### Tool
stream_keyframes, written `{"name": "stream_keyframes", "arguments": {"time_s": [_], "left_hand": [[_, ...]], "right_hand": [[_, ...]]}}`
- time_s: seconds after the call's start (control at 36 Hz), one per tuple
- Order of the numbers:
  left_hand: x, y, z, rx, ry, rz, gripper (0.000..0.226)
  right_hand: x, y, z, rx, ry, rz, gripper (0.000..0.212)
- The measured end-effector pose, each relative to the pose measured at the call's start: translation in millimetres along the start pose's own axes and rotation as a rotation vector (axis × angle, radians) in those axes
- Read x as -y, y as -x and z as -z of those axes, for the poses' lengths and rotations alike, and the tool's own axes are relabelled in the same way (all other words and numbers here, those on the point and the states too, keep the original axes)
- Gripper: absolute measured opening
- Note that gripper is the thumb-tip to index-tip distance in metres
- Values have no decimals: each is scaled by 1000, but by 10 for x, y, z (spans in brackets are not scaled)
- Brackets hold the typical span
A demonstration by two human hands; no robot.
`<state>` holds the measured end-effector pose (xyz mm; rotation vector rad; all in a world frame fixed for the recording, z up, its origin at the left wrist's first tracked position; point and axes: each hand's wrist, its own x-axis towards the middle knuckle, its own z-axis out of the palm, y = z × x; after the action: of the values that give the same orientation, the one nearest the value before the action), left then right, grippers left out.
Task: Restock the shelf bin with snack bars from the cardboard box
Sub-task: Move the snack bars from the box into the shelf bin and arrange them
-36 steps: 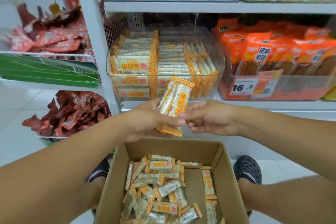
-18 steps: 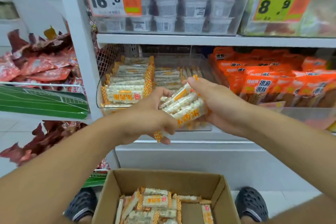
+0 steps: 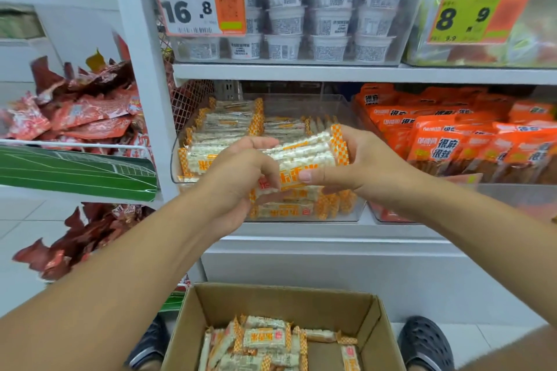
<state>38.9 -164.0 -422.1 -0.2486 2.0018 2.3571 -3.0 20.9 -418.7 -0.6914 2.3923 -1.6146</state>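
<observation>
Left hand (image 3: 241, 178) and right hand (image 3: 358, 166): fingers curled, clamping a stack of snack bars (image 3: 304, 153) between them, above the shelf bin (image 3: 346, 111).

Both bare forearms are reaching forward and up, converging in front of the person at mid-height. The left hand (image 3: 241, 172) is curling its fingers inward, knuckles up, gripping one end of a small stack of snack bars (image 3: 304, 153). The right hand (image 3: 358, 166) is cupping the other end, thumb (image 3: 319, 175) pressing along the near side, fingers wrapping over the top
</observation>
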Motion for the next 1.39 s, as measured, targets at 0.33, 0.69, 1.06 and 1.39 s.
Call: {"name": "stream_keyframes", "arguments": {"time_s": [0.33,0.69,1.06,1.39], "left_hand": [[92,-175,-28,-114,-219,-135,5],[-187,-684,595,-245,-1290,-704,32],[70,-1029,898,-27,-1609,-415,66],[106,-1070,895,-51,-1640,-407,69]], "right_hand": [[-32,-106,61,-50,348,83,75],[-214,-697,137,-260,187,-82,56],[-221,-2062,240,-162,689,-192,64],[-683,-2417,8,-184,927,-166,77]]}}
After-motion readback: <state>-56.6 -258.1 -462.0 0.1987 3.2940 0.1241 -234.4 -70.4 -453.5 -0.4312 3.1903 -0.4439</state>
